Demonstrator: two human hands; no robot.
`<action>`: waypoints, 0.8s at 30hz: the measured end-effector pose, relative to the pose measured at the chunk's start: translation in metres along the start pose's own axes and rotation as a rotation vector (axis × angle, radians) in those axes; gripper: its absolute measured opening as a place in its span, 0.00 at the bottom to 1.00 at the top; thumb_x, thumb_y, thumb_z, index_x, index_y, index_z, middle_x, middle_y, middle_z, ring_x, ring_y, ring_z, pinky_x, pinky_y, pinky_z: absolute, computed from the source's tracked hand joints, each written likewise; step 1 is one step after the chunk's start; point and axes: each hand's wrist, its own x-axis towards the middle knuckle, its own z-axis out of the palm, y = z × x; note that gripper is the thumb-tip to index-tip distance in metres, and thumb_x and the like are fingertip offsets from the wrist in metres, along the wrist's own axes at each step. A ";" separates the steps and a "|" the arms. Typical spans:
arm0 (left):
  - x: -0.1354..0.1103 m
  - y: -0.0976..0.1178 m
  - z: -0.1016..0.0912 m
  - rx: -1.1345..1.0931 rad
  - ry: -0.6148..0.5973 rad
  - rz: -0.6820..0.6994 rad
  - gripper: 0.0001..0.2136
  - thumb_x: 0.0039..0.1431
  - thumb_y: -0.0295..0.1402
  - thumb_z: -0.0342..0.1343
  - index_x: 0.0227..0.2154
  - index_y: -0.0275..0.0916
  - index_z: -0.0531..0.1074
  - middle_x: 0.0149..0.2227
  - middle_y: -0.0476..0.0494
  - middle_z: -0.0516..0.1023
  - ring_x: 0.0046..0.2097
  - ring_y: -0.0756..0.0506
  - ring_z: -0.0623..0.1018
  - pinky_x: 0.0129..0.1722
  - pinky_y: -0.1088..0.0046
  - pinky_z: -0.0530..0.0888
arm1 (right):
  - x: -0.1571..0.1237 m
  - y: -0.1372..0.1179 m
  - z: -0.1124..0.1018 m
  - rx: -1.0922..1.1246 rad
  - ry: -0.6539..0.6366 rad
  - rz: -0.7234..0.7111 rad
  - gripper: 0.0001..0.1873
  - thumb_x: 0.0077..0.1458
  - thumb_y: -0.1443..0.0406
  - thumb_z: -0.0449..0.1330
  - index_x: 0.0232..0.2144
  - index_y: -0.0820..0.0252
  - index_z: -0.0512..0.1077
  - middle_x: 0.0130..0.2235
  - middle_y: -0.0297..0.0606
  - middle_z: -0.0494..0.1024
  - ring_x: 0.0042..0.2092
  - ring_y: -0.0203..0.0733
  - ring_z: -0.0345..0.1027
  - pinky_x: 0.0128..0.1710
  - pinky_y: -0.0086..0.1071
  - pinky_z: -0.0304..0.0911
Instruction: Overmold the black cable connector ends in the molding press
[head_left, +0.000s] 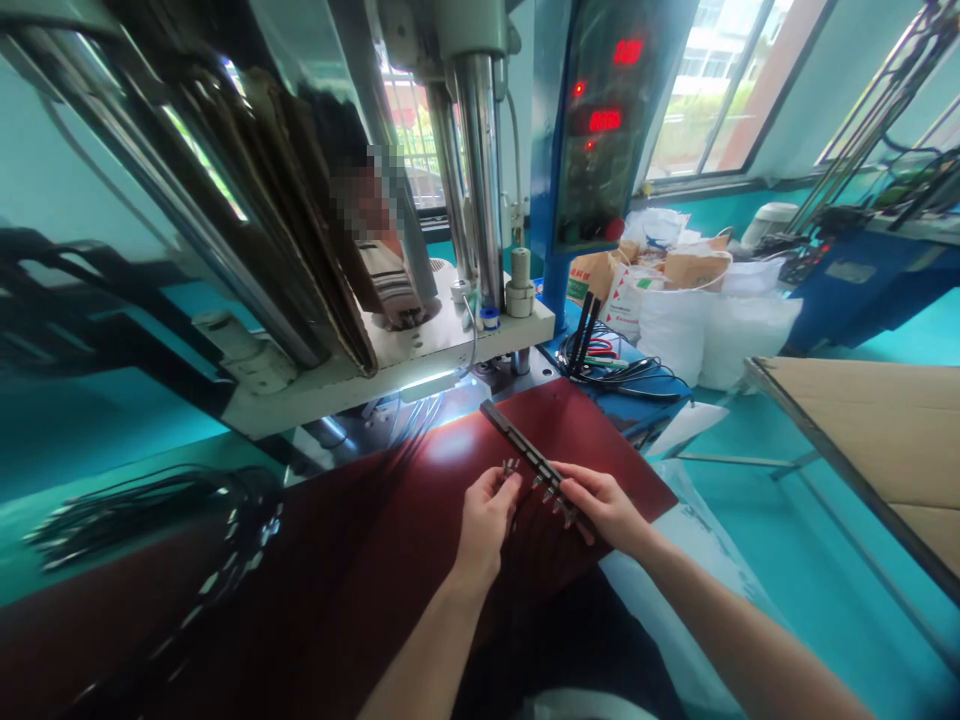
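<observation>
black bar (525, 450) lies slantwise on the dark red mat (375, 540), far end toward the machine, near end under the right hand (606, 507). a row of metal-tipped wire ends (537, 481) is seen along its left edge, the dark wires trailing down between the wrists. right hand is closed over the bar's near end, thumb on top, fingers wrapped round the edge. left hand (487, 515) is pinched with fingertips nearly together at the first wire end; whether the tip is actually clamped is too small to be told for sure. bar is judged stiff and light, best held by its ends or long edges, clear of the tips. wire ends are judged thin, springy and easily bent or knocked out of place, so best taken on the insulation just behind the metal. mat looks smooth; bar could be slid on it. just beyond, a lit white press plate (420, 350) and steel column (480, 150) are seen, with another person (386, 275) behind. a control panel (600, 120) with red digits stands right of the column, black cables (615, 372) below it. a cable bundle (135, 505) lies far left, white sacks (712, 325) and a cardboard sheet (885, 430) to the right.
</observation>
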 end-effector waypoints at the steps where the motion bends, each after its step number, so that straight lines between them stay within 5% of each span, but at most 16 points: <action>1: 0.000 0.002 0.000 -0.009 -0.023 -0.037 0.12 0.43 0.39 0.59 0.23 0.36 0.65 0.16 0.58 0.57 0.16 0.58 0.55 0.14 0.83 0.52 | 0.000 0.000 -0.001 -0.010 -0.012 -0.004 0.27 0.53 0.52 0.56 0.50 0.64 0.67 0.23 0.32 0.72 0.15 0.28 0.58 0.11 0.21 0.52; 6: -0.002 0.007 0.001 -0.036 -0.088 -0.122 0.13 0.41 0.40 0.59 0.19 0.35 0.65 0.11 0.60 0.53 0.14 0.59 0.51 0.13 0.82 0.48 | -0.002 0.002 -0.005 -0.033 -0.059 -0.013 0.26 0.55 0.53 0.55 0.51 0.62 0.66 0.24 0.33 0.73 0.16 0.28 0.57 0.12 0.22 0.51; 11: -0.001 0.005 0.003 -0.097 -0.087 -0.098 0.15 0.39 0.42 0.61 0.22 0.34 0.67 0.17 0.55 0.64 0.18 0.57 0.62 0.17 0.82 0.58 | -0.002 0.002 -0.005 -0.063 -0.067 -0.008 0.27 0.55 0.52 0.55 0.52 0.62 0.66 0.24 0.33 0.72 0.16 0.28 0.56 0.12 0.23 0.51; 18: 0.000 0.006 0.000 -0.027 -0.047 -0.102 0.18 0.37 0.45 0.61 0.18 0.36 0.62 0.12 0.60 0.52 0.14 0.59 0.50 0.14 0.81 0.46 | -0.001 0.003 -0.004 -0.147 -0.106 -0.043 0.27 0.56 0.54 0.54 0.53 0.63 0.65 0.26 0.34 0.73 0.16 0.27 0.57 0.13 0.23 0.52; 24: 0.000 0.000 -0.002 0.057 -0.071 0.005 0.15 0.44 0.43 0.57 0.21 0.36 0.63 0.14 0.59 0.54 0.16 0.58 0.51 0.15 0.81 0.48 | -0.003 0.002 -0.001 -0.276 -0.103 -0.088 0.27 0.57 0.54 0.53 0.54 0.65 0.65 0.20 0.30 0.70 0.16 0.29 0.58 0.16 0.24 0.59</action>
